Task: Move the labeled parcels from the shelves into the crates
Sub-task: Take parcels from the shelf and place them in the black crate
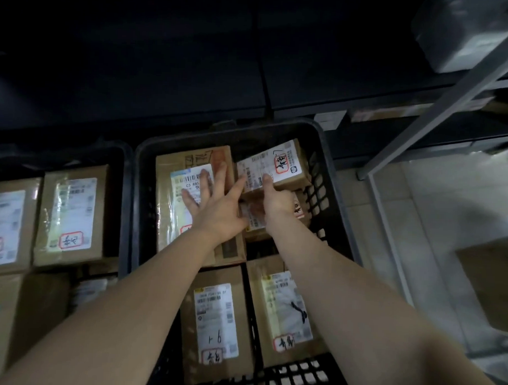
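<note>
Dark shelves back a dim storeroom, and below them stands a black crate already packed with labeled boxes. The left hand lies flat, fingers spread, on the large parcel, probably steadying it to keep a gap free. The right hand is clamped round a small parcel, thumb on its label, at the crate's far right corner over another box.

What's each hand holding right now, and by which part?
The right hand grips the small parcel by its near edge, thumb on the label. The left hand holds nothing; it rests flat and spread on the large parcel.
</note>
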The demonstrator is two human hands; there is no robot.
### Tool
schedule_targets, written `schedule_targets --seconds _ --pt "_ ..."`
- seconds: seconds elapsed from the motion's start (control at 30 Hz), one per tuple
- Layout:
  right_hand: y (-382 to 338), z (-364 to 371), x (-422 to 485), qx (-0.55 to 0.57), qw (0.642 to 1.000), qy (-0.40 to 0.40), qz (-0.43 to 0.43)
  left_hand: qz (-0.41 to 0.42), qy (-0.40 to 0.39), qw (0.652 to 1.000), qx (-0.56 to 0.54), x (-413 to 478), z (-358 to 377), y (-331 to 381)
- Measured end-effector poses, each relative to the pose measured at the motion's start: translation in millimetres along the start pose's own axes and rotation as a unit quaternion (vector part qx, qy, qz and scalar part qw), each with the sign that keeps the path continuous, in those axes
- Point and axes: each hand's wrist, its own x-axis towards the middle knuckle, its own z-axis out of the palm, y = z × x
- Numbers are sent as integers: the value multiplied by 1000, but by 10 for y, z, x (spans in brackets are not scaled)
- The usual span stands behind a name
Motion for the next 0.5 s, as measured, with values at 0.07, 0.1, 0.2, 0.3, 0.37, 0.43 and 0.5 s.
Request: schedule_targets --seconds 0.07,0.1,0.2,0.3,0.37,0.43,0.5 --pt "34 -40 26 74 995 -51 38 -9 9 1000 -9 -5 1 28" --pt "41 -79 25 109 990 -80 47 -12 18 1000 -13 -16 -8 35" --pt "34 -177 24 146 979 -136 52 -20 57 998 -31 -59 -33 10" --pt "28 -157 28 156 973 -155 70 -20 73 997 -30 -101 -20 -14" --pt "17 -145 63 137 975 -143 101 -17 69 997 -19 -99 22 -7" --pt "-12 -174 91 119 974 -127 145 -18 66 998 -7 -74 72 11" --pt "-23 -191 101 76 981 -110 144 -23 65 998 4 -50 93 22"
